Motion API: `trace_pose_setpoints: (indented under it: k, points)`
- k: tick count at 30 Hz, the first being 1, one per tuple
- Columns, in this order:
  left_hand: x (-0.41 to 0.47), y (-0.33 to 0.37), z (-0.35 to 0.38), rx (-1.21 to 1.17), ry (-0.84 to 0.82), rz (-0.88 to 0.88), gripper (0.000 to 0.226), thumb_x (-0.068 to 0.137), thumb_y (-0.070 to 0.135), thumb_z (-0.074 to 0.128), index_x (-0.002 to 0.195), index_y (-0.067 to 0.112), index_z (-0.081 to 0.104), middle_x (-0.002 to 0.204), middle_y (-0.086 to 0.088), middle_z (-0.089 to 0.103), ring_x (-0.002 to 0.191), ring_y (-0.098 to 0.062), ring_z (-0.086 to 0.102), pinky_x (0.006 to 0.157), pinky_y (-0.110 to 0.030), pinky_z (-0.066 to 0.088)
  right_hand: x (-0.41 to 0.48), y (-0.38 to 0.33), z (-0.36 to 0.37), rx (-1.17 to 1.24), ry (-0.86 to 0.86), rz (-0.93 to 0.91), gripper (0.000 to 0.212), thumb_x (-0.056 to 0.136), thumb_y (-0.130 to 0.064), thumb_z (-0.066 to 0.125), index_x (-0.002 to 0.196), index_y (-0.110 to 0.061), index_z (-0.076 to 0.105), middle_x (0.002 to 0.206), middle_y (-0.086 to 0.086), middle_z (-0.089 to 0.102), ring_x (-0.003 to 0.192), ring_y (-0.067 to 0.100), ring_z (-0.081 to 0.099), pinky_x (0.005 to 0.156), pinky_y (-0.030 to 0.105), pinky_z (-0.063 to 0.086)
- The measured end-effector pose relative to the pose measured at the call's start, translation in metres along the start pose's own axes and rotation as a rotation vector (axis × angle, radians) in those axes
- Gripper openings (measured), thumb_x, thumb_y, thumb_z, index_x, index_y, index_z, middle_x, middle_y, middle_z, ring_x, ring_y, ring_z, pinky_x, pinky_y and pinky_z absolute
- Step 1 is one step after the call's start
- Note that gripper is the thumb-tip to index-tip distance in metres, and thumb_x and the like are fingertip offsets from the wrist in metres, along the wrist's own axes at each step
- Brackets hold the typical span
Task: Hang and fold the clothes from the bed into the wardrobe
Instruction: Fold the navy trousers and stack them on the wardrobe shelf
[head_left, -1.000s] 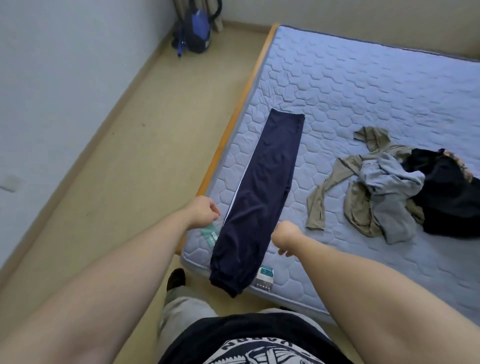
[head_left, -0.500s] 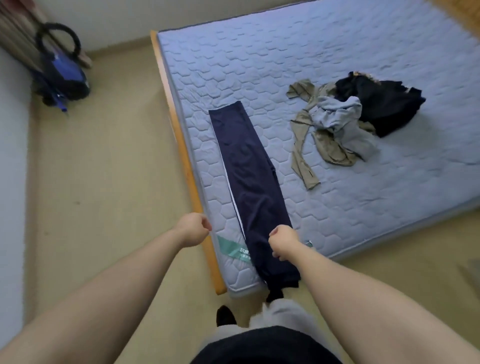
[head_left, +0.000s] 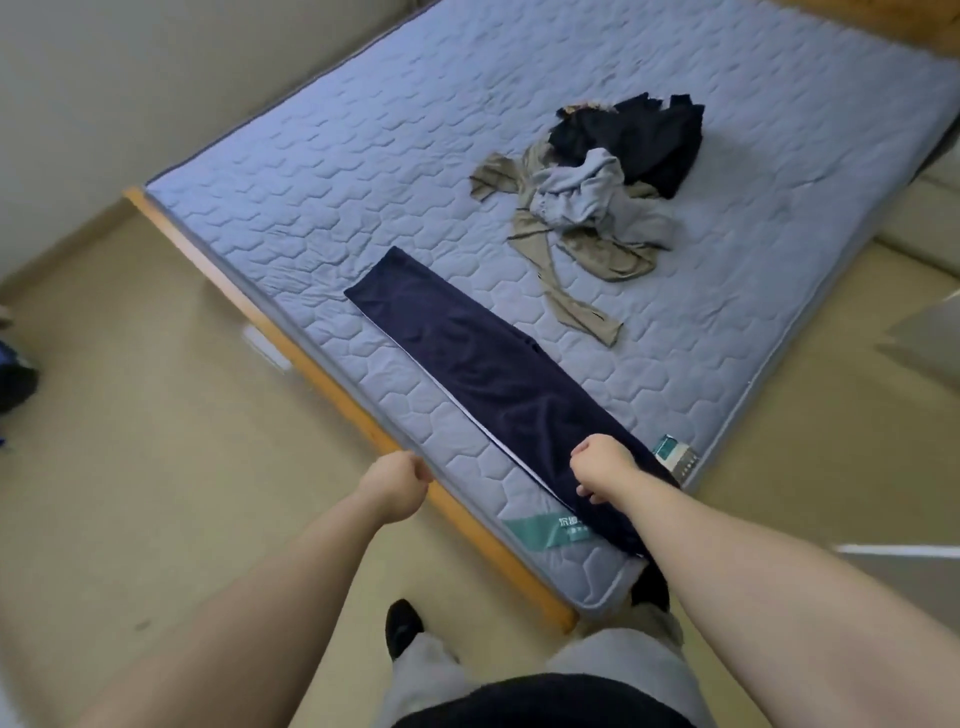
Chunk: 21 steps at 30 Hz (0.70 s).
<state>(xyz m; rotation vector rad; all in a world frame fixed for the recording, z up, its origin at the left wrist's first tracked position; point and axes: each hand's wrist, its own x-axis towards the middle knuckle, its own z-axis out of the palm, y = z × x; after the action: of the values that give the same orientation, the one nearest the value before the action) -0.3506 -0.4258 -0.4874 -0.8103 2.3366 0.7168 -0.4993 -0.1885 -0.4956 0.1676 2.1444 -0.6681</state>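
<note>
**Folding just begun, most of the heap waiting**

Lying flat on the mattress (head_left: 363, 156) near its 7 o'clock corner, the navy trousers (head_left: 488, 374) are stretching in a long narrow strip from 11 o'clock toward 5 o'clock, with the near end hanging over the mattress edge. They are looking halved lengthwise, so the first fold is probably done; the cross folds are yet to come.

The right hand (head_left: 602, 467) is sitting over the near end of the trousers with its fingers curled into a fist. I cannot tell whether it is pinching the cloth or only pressing on it. The left hand (head_left: 397, 483) is hanging at 9 o'clock of the right one, beside the wooden bed frame (head_left: 322, 374), fingers curled and gripping nothing that is showing.

At 1 o'clock of the trousers, well apart from them, three pieces are lying crumpled together: a khaki garment (head_left: 587, 260), a grey garment (head_left: 587, 192) on top of it and a black garment (head_left: 644, 135) behind. None is folded or hung. The wardrobe is not showing, so how much is already put away cannot be judged.
</note>
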Motion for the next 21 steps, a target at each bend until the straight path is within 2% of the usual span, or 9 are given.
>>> trace_pose_setpoints:
  k: [2, 8, 13, 17, 21]
  points:
    - [0.011, -0.019, -0.022, 0.039, -0.014, 0.047, 0.023, 0.097, 0.014, 0.05, 0.111, 0.016, 0.069, 0.117, -0.001, 0.067, 0.11, -0.022, 0.061, 0.089, -0.03, 0.05, -0.01, -0.014, 0.019, 0.052, 0.046, 0.026, 0.028, 0.094, -0.006, 0.049, 0.114, 0.0, 0.067, 0.104, 0.021, 0.072, 0.087, 0.034, 0.073, 0.079, 0.042, 0.062]
    - [0.047, -0.037, -0.075, 0.241, -0.098, 0.186, 0.021, 0.098, 0.019, 0.048, 0.107, 0.022, 0.067, 0.116, -0.002, 0.067, 0.103, -0.022, 0.061, 0.085, -0.032, 0.052, -0.04, -0.035, 0.062, 0.158, 0.106, 0.055, 0.023, 0.091, -0.01, 0.043, 0.099, -0.013, 0.065, 0.098, 0.016, 0.072, 0.082, 0.032, 0.074, 0.062, 0.035, 0.058]
    - [0.075, -0.028, -0.095, 0.323, -0.119, 0.236, 0.026, 0.098, 0.016, 0.048, 0.117, 0.019, 0.066, 0.121, -0.002, 0.065, 0.099, -0.018, 0.057, 0.081, -0.027, 0.047, -0.027, -0.038, 0.065, 0.232, 0.127, 0.121, 0.022, 0.095, -0.011, 0.046, 0.103, -0.013, 0.066, 0.096, 0.014, 0.072, 0.082, 0.03, 0.074, 0.058, 0.032, 0.056]
    - [0.105, -0.015, -0.101, 0.344, -0.15, 0.312, 0.028, 0.098, 0.014, 0.051, 0.121, 0.019, 0.066, 0.125, -0.002, 0.064, 0.106, -0.021, 0.062, 0.082, -0.026, 0.047, 0.006, -0.044, 0.061, 0.243, 0.102, 0.187, 0.026, 0.089, -0.008, 0.046, 0.101, -0.005, 0.07, 0.09, 0.019, 0.074, 0.081, 0.034, 0.075, 0.058, 0.034, 0.055]
    - [0.159, 0.011, -0.102, 0.373, -0.184, 0.407, 0.026, 0.099, 0.017, 0.052, 0.122, 0.02, 0.065, 0.127, -0.002, 0.063, 0.11, -0.022, 0.061, 0.085, -0.027, 0.047, 0.045, -0.06, 0.061, 0.222, 0.117, 0.23, 0.024, 0.089, -0.01, 0.048, 0.098, -0.004, 0.07, 0.085, 0.017, 0.073, 0.067, 0.032, 0.068, 0.058, 0.035, 0.056]
